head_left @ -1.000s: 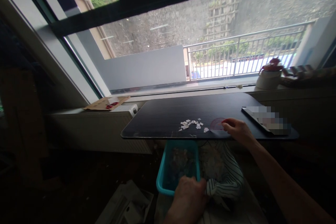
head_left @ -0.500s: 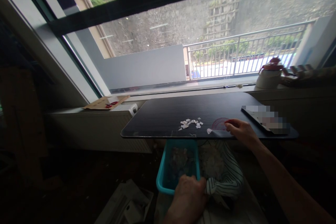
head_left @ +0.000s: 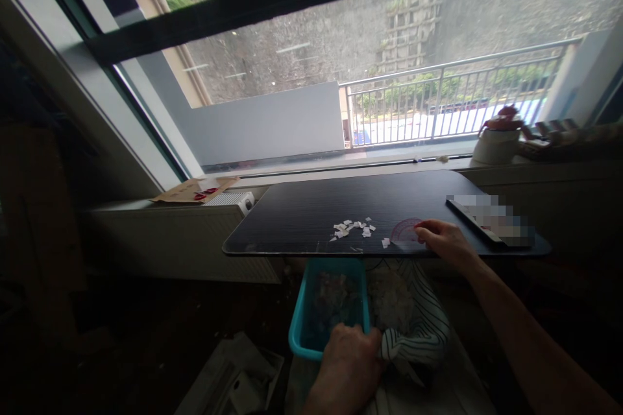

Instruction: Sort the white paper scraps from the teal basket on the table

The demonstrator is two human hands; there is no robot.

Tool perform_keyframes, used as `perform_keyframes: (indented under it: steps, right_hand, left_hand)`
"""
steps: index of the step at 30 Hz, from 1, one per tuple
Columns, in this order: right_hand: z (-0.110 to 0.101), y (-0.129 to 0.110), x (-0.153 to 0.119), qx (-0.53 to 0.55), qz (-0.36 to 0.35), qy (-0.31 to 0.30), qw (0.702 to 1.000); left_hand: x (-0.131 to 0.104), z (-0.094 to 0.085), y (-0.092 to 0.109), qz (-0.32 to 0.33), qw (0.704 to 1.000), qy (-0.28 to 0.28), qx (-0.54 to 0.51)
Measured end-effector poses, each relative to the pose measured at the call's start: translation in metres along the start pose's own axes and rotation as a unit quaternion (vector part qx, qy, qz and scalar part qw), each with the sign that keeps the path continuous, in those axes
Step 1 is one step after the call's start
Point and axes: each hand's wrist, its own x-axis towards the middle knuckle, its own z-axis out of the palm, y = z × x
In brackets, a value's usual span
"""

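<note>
My right hand (head_left: 440,240) pinches the right end of a clear reddish protractor (head_left: 405,231), which lies near the front edge of the dark table (head_left: 302,207). A small white paper piece (head_left: 386,242) touches or nearly touches its left end. Further left, several white paper scraps (head_left: 351,228) form a loose arc. Below the table, my left hand (head_left: 351,360) is closed at the near right rim of a turquoise basin (head_left: 298,331) with scraps inside. Striped cloth (head_left: 418,343) is beside that hand; whatever its fingers grip is hidden.
A dark-edged flat item with a blurred surface (head_left: 491,220) lies at the table's right. Red scissors (head_left: 205,194) rest on brown paper (head_left: 175,189) at the left. A white container (head_left: 496,142) stands on the sill, with a radiator (head_left: 195,240) beside the table.
The view has shifted very slightly. Both hands and the protractor keep nearly the same places, with no new grip or release.
</note>
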Motion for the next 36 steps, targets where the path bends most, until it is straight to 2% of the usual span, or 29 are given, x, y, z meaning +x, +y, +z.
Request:
perform_keyframes:
  steps: [4, 7, 13, 19, 31, 36]
  right_hand:
    - [0.008, -0.006, -0.001, 0.084, 0.011, -0.036, 0.996]
    - [0.008, -0.008, -0.001, 0.135, 0.020, -0.034, 0.990]
    - [0.006, -0.005, 0.000, 0.091, 0.013, -0.010, 0.996]
    - [0.014, -0.007, 0.001, 0.125, 0.006, -0.057, 0.990]
    - [0.015, -0.011, -0.004, 0.089, -0.017, -0.057, 0.994]
    - [0.016, -0.004, -0.002, 0.101, -0.024, -0.048, 0.993]
  left_hand:
    - [-0.001, -0.002, 0.000, 0.002, 1.000, -0.003, -0.002]
    - [-0.001, -0.002, 0.000, 0.003, 1.000, 0.001, -0.002]
    - [-0.001, 0.001, -0.001, 0.003, 1.000, 0.004, -0.008]
    - [0.000, -0.002, 0.000, 0.000, 1.000, -0.015, -0.003]
    - [-0.001, 0.000, 0.000, 0.002, 1.000, -0.002, -0.003]
    - [0.000, -0.001, 0.001, -0.004, 1.000, -0.016, -0.003]
